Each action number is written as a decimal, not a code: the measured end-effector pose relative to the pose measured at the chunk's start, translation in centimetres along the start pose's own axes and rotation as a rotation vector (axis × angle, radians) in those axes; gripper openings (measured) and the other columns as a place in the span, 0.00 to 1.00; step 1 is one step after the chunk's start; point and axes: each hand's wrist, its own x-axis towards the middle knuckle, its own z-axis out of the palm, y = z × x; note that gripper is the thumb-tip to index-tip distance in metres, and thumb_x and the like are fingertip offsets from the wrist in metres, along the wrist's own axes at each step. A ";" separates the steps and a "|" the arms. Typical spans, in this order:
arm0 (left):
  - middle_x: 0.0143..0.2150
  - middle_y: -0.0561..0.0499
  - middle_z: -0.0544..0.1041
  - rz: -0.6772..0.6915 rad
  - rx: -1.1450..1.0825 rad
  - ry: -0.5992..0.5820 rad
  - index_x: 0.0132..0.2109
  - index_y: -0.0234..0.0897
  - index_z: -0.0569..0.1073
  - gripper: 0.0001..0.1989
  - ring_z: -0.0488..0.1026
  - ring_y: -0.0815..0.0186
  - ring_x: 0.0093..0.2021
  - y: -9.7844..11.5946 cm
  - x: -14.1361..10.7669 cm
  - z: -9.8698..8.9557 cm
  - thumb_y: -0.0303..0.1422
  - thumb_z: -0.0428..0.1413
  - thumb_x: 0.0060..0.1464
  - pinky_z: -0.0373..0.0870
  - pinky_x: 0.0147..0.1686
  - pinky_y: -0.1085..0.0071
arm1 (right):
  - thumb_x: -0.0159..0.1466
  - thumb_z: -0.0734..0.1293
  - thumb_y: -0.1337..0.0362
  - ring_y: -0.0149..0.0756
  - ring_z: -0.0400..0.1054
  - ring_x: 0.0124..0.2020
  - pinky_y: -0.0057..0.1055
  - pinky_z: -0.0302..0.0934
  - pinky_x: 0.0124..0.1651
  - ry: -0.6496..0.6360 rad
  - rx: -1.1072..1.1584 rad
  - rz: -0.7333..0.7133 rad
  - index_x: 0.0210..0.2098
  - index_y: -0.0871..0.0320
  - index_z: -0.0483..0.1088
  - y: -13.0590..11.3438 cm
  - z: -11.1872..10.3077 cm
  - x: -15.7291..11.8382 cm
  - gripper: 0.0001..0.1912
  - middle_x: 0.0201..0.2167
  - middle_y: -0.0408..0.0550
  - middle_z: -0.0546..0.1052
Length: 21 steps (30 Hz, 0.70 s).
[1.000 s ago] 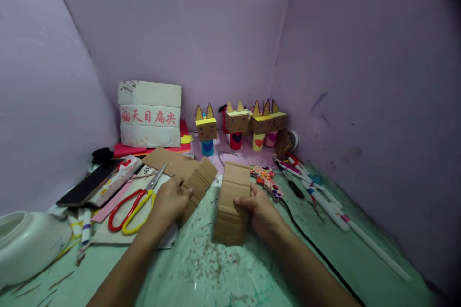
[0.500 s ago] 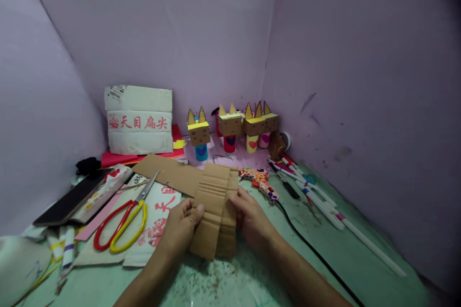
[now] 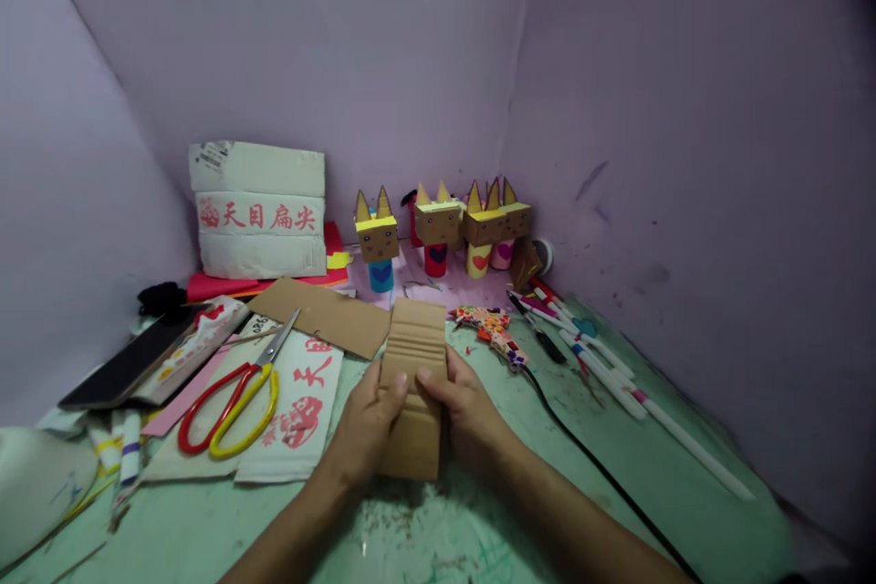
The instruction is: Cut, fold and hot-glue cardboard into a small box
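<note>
A creased strip of brown cardboard [image 3: 416, 328] is held upright between both hands above the green table. My left hand [image 3: 373, 415] grips its left edge with the thumb flat on the face. From the right side, my right hand [image 3: 469, 397] pinches it, thumb also on the front. The second piece seems stacked behind the first and is hidden. Just behind lies a flat cardboard piece [image 3: 321, 315]. To the left, red-and-yellow-handled scissors [image 3: 253, 388] rest on white printed cardboard [image 3: 301, 420].
Cardboard cat figures [image 3: 376, 246] stand at the back, near a folded white carton [image 3: 256, 214]. A patterned glue gun [image 3: 496, 328] with a black cord [image 3: 581, 443] lies right of my hands. A craft knife [image 3: 540, 333] and several markers [image 3: 609, 374] lie farther right.
The two fanned cardboard pieces have been brought together into one aligned stack. Both hands have closed in, thumbs now on the front face. The view has tilted slightly.
</note>
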 end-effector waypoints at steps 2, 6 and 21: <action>0.48 0.42 0.78 -0.036 -0.170 -0.025 0.54 0.35 0.66 0.28 0.75 0.53 0.46 0.1 0.0 0.5 0.46 0.57 0.49 0.71 0.44 0.60 | 0.48 0.73 0.63 0.47 0.74 0.45 0.40 0.65 0.51 0.011 0.043 0.035 0.44 0.56 0.68 -0.1 0.3 -0.1 0.23 0.40 0.48 0.81; 0.50 0.38 0.77 -0.033 -0.180 -0.001 0.54 0.31 0.66 0.31 0.74 0.50 0.49 0.1 0.1 0.9 0.45 0.59 0.47 0.71 0.45 0.60 | 0.48 0.73 0.62 0.47 0.74 0.45 0.41 0.66 0.50 0.034 0.062 0.085 0.45 0.55 0.68 0.1 0.7 -0.2 0.24 0.40 0.47 0.81; 0.45 0.41 0.77 -0.003 -0.061 -0.276 0.50 0.32 0.67 0.25 0.75 0.57 0.39 0.2 -1.7 0.9 0.43 0.58 0.50 0.71 0.35 0.67 | 0.46 0.77 0.52 0.43 0.76 0.31 0.38 0.69 0.40 0.235 -0.028 -0.044 0.36 0.60 0.74 -1.6 -0.6 0.3 0.23 0.27 0.46 0.81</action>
